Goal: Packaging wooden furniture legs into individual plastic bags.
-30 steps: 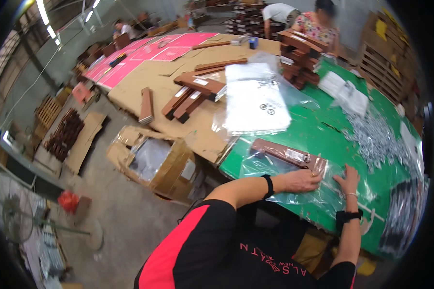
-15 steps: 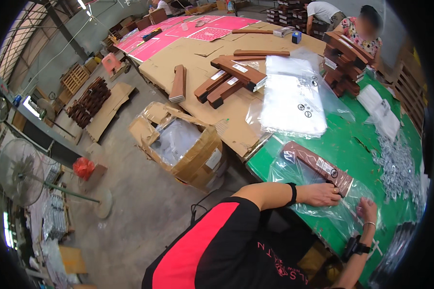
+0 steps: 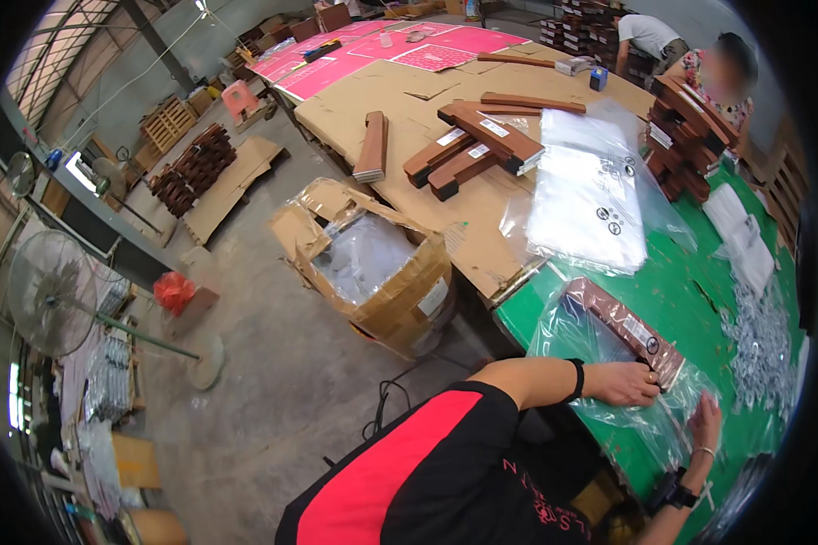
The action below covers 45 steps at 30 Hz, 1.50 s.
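Though sheathed in a clear plastic bag (image 3: pixel 568 338), can make out one reddish-brown wooden piece (image 3: pixel 614 311) lying aslant on the green worktop (image 3: pixel 691 295), close to the front edge, with white label and round black mark upward. Found left hand (image 3: pixel 623 383) at near end of wooden piece, touching bag film, with fingers bent and drawn together; cannot tell whether pinching film or pressing on it. Found right hand (image 3: pixel 705 423) just beside, at loose end of bag, with fingers raised and curled; cannot tell whether gripping film. Beyond wooden piece, noted stack of flat plastic bags (image 3: pixel 583 204); to the left of that, on brown cardboard (image 3: pixel 468 218), several loose parts (image 3: pixel 498 136), some with dark ends. To the right, noted heap of small silvery things (image 3: pixel 760 354), too blurred to identify, and, farther back, white bundle (image 3: pixel 741 238). Farther still, recorded crisscrossed pile (image 3: pixel 682 153) of similar parts, with person in floral top (image 3: pixel 693 67) beyond. On floor left of worktop, recorded open carton (image 3: pixel 393 313) holding clear plastic.
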Each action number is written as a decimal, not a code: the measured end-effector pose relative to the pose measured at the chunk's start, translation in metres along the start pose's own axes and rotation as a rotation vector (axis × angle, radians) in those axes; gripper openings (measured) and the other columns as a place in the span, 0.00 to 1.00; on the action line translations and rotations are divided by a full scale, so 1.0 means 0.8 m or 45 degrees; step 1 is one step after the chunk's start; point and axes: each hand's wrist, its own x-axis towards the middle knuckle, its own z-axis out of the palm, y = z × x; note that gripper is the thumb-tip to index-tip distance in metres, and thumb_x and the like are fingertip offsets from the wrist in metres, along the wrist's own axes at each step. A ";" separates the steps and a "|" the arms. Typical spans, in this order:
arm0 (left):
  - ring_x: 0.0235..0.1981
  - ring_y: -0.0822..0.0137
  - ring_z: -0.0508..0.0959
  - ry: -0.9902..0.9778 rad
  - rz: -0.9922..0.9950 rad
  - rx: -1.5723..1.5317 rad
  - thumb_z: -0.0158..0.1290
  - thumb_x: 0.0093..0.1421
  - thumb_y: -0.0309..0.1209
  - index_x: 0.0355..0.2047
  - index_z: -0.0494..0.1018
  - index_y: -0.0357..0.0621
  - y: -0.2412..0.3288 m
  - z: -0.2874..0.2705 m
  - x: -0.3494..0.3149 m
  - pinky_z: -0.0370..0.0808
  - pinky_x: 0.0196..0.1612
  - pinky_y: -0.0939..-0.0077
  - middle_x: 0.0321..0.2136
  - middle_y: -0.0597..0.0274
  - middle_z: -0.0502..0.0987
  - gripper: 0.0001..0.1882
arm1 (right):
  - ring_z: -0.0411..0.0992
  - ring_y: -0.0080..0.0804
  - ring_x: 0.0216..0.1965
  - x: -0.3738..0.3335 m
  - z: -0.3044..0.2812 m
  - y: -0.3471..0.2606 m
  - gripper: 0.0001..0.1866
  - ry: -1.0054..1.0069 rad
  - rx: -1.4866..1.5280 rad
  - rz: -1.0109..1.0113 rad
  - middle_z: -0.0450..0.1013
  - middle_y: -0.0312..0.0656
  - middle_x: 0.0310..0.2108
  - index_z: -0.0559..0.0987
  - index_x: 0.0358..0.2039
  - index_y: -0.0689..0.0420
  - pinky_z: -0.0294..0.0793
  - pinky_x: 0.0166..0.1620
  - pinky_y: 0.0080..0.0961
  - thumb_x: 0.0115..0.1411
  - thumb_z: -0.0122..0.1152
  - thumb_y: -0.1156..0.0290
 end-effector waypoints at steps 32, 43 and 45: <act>0.46 0.53 0.74 0.211 -0.017 0.188 0.50 0.55 0.38 0.28 0.78 0.42 -0.003 0.071 0.008 0.68 0.53 0.56 0.36 0.53 0.80 0.13 | 0.73 0.58 0.43 -0.055 0.272 -0.092 0.22 0.192 -1.173 -0.511 0.75 0.57 0.40 0.71 0.48 0.61 0.71 0.46 0.42 0.52 0.65 0.76; 0.34 0.53 0.79 -0.377 -0.501 -0.431 0.59 0.50 0.43 0.29 0.78 0.41 0.029 -0.078 0.015 0.74 0.38 0.56 0.33 0.55 0.79 0.17 | 0.74 0.56 0.41 -0.049 0.256 -0.069 0.20 0.180 -1.290 -0.689 0.75 0.55 0.43 0.71 0.49 0.62 0.72 0.44 0.40 0.57 0.62 0.74; 0.35 0.52 0.79 -0.332 -0.684 -0.353 0.59 0.51 0.44 0.30 0.77 0.42 0.020 -0.095 0.015 0.74 0.37 0.56 0.34 0.55 0.80 0.17 | 0.75 0.54 0.42 -0.011 0.221 -0.025 0.19 0.061 -0.658 -0.446 0.75 0.54 0.43 0.71 0.50 0.62 0.73 0.43 0.38 0.60 0.60 0.71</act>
